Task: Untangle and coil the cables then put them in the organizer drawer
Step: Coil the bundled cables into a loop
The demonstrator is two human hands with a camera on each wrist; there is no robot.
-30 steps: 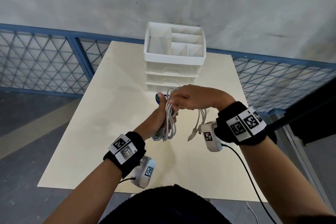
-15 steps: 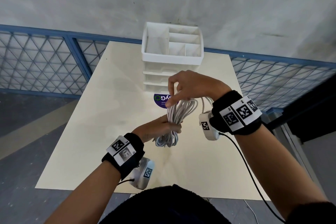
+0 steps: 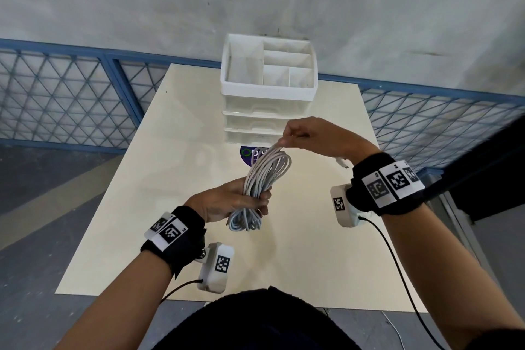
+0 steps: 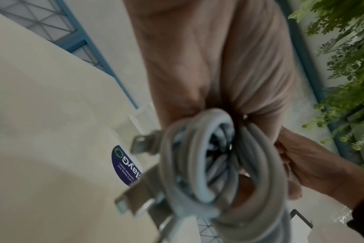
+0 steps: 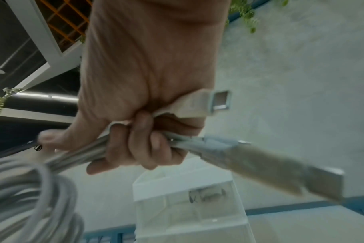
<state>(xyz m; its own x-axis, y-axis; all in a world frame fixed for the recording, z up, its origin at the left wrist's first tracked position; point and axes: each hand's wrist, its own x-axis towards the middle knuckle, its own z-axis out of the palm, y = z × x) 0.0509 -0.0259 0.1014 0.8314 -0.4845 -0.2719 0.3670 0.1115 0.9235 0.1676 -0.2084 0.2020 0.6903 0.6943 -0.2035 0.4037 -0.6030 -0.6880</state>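
Note:
A bundle of coiled white cables hangs above the middle of the cream table. My left hand grips the bundle around its lower middle, and loops hang below its fist. My right hand holds the cables' free ends above the coil, fingers curled round the strands. Two USB plugs stick out of its fist, and one plug shows under its wrist. The white organizer stands at the table's far edge, its drawer fronts pushed in.
The organizer's top tray has several open compartments with nothing in them. A purple sticker lies on the table in front of the drawers. A blue mesh fence runs behind the table on both sides.
My right hand has drawn the cable ends up and away from the coil. My left hand has lowered a little and turned, and the bundle now slants between both hands.

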